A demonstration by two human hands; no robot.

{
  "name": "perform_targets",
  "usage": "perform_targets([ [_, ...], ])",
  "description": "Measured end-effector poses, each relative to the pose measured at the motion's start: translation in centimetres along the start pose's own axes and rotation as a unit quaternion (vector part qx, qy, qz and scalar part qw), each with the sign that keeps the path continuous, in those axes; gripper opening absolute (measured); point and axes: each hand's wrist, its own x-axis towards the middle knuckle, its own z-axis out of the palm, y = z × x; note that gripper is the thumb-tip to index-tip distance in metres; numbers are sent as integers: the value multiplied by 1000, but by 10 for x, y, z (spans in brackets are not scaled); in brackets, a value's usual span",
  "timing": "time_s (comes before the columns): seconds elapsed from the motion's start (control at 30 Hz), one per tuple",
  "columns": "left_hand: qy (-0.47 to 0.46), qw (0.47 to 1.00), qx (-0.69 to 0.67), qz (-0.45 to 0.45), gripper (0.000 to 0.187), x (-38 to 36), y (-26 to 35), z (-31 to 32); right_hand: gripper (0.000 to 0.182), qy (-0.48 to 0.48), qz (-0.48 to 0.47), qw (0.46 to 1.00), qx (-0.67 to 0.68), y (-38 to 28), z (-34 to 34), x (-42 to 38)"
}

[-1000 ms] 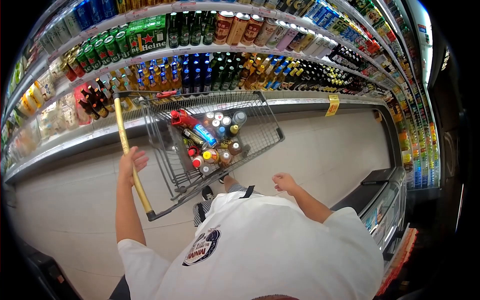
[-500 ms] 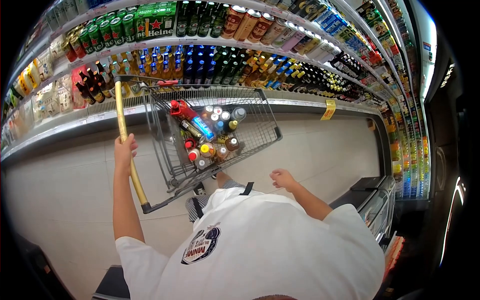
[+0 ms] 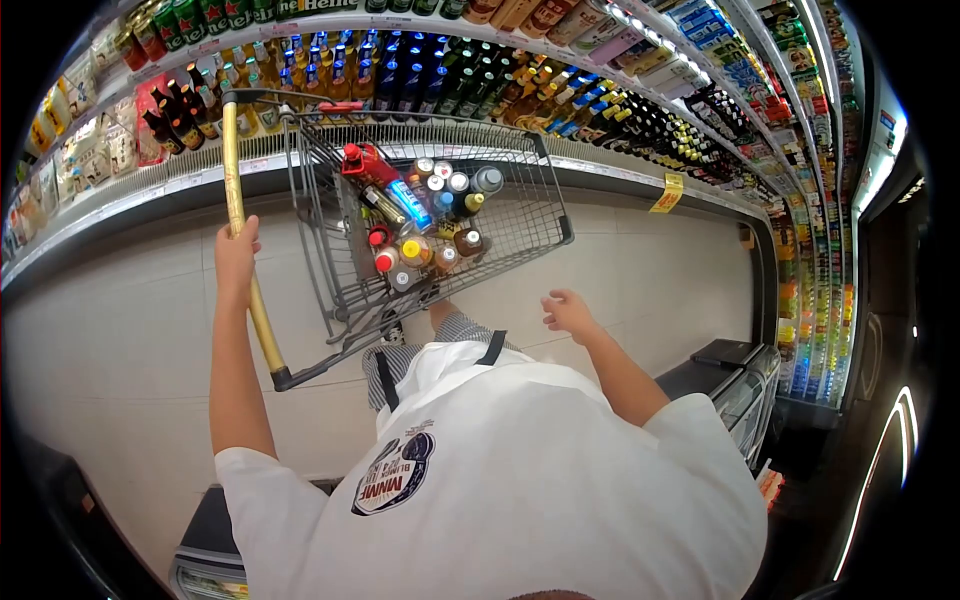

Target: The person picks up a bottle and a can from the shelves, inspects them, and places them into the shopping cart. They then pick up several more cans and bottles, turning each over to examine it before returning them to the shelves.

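Note:
My left hand (image 3: 236, 262) is wrapped round the yellow handle (image 3: 231, 165) of a grey wire shopping cart (image 3: 530, 190). Bottles and cans lie and stand in the cart, among them a red bottle (image 3: 366, 163), a blue can (image 3: 411, 208) and a yellow-capped bottle (image 3: 412, 250). My right hand (image 3: 568, 313) hangs in the air in front of my body, to the right of the cart's near side. It holds nothing, and its fingers are loosely bent and apart.
A long shelf (image 3: 610, 172) runs along the far side, lined with beer bottles (image 3: 412, 75) and cans. A yellow price tag (image 3: 667, 193) hangs from its edge. At right stands a low black case (image 3: 725, 353); another case (image 3: 205, 540) is at lower left. Pale floor (image 3: 640, 260) lies between.
The shelves and cart sit higher in the view. My left hand stays on the handle, and my right hand has risen slightly with its fingers a little more spread.

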Motion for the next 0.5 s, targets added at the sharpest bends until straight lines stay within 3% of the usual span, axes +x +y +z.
perform_targets([
  [0.23, -7, 998, 38, -56, 45, -3, 10, 2, 59, -1, -30, 999, 14, -28, -2, 24],
  [0.5, 18, 994, 81, -73, 40, -7, 17, 6, 74, -43, -66, 997, -13, -48, 25, 71],
])
